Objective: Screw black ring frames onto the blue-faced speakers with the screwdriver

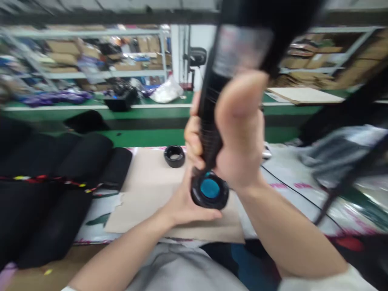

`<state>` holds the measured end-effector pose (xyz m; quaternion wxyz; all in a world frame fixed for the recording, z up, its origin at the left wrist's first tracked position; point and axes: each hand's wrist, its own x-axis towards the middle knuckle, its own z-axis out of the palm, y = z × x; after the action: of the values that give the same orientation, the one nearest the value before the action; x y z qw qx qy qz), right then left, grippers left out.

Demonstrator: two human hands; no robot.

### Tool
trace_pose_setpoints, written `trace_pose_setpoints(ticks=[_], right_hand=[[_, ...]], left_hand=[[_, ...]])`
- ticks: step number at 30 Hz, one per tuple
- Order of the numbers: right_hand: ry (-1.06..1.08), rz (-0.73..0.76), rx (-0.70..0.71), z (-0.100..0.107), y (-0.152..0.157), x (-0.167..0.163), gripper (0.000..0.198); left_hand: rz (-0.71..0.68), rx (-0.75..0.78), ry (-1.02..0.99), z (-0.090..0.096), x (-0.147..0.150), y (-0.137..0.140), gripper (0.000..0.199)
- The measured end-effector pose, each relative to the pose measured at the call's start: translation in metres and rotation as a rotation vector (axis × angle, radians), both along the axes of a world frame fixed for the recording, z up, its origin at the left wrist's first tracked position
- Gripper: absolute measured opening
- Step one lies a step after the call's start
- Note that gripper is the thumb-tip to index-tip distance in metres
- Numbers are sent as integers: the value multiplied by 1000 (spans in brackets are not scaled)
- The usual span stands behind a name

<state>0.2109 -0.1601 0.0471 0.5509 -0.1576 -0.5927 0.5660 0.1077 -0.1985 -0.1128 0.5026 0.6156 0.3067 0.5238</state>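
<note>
My left hand (188, 204) is closed around a black round part (195, 198) with a blue disc in its centre, low over the cardboard sheet (145, 194). In my right hand (239, 129) is a large black handheld tool (209, 121) with a ribbed grip and a pale blurred label. Its lower end comes down to the rim of the round part; whether they touch I cannot tell. The tool's top runs out of view, and its exact kind is unclear. A second black ring (175, 157) lies on the cardboard, just beyond my left hand.
Rows of black padded bundles (85, 161) lie at left. At right, a thin black cable (298, 192) crosses the white table covering (281, 206), near clear plastic bags (348, 157). Behind are a green bench (145, 135) and loaded shelves (106, 74).
</note>
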Motion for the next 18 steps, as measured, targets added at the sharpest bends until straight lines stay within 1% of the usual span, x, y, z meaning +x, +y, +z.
trace_pose_setpoints(ticks=[3, 6, 9, 11, 12, 13, 16, 17, 18], right_hand=[[-22, -24, -54, -3, 5, 2, 71], [0, -35, -39, -5, 9, 3, 72], [2, 9, -63, -6, 8, 2, 74], [-7, 33, -68, -6, 8, 2, 75], [-23, 38, -48, -6, 9, 4, 75], [-51, 34, -12, -6, 11, 8, 74], [-192, 4, 140, -7, 20, 33, 73], [-251, -8, 189, -9, 23, 46, 75], [-304, -23, 232, -11, 24, 60, 77]], left_hand=[[-45, 16, -45, -1, 2, 8, 130], [-61, 39, -86, 1, 2, 13, 137], [-69, 44, -129, 0, 3, 11, 134], [-72, 48, -129, -7, 3, 8, 141], [-73, 44, -120, -13, 3, 6, 145], [-76, 25, -107, -21, 3, 4, 145], [-55, -108, -75, -43, 0, -4, 127], [-28, -143, -55, -47, -4, -7, 123], [15, -148, -20, -47, -9, -12, 120]])
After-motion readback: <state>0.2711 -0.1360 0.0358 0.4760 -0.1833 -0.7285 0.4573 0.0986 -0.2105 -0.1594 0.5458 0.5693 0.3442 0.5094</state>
